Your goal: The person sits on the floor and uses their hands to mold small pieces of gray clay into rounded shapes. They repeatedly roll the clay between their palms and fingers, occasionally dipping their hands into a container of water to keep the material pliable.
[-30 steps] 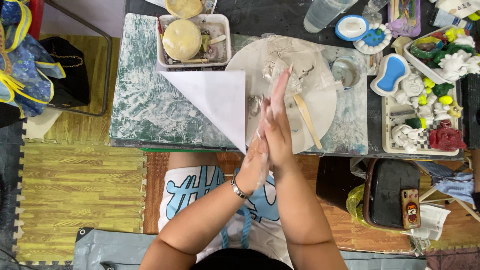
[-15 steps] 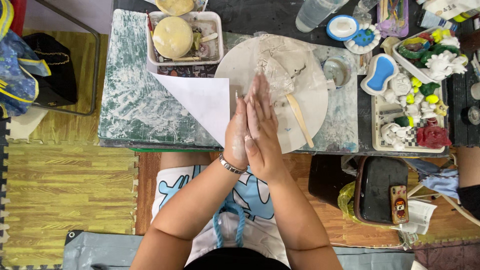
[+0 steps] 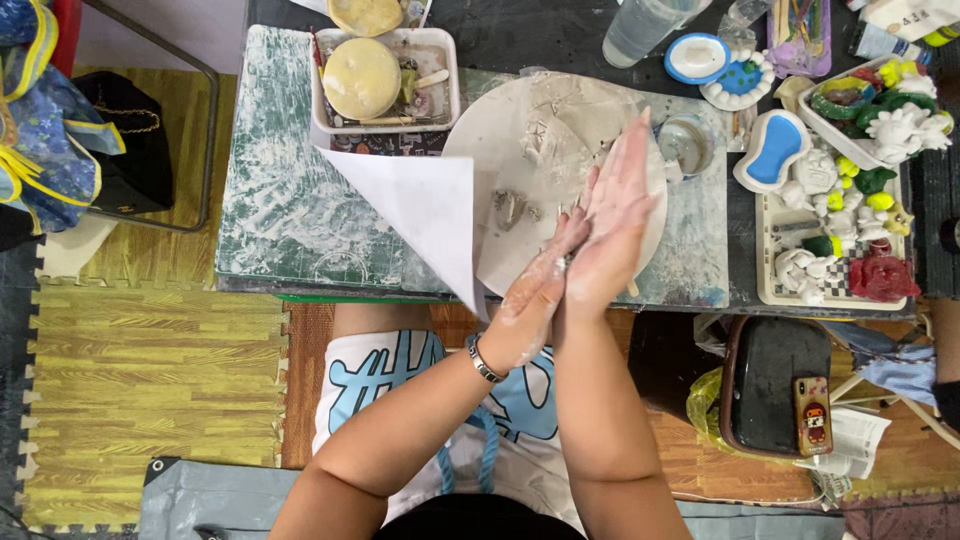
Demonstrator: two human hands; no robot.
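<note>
Head view: palms pressed together over round white clay-smeared board (image 3: 540, 110).
Left hand (image 3: 535, 295): flat, fingers straight.
Right hand (image 3: 610, 225): flat; contents hidden.

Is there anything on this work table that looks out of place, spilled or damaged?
Mostly a working mess. A white paper sheet lies askew, its corner hanging past the table edge. White clay residue smears the green mat. Small clay bits lie loose on the round board.

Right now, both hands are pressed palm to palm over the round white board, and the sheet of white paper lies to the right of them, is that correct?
Not quite: the head view shows the sheet of white paper to the left of the hands. The left hand and right hand are indeed pressed together over the round white board.
</note>
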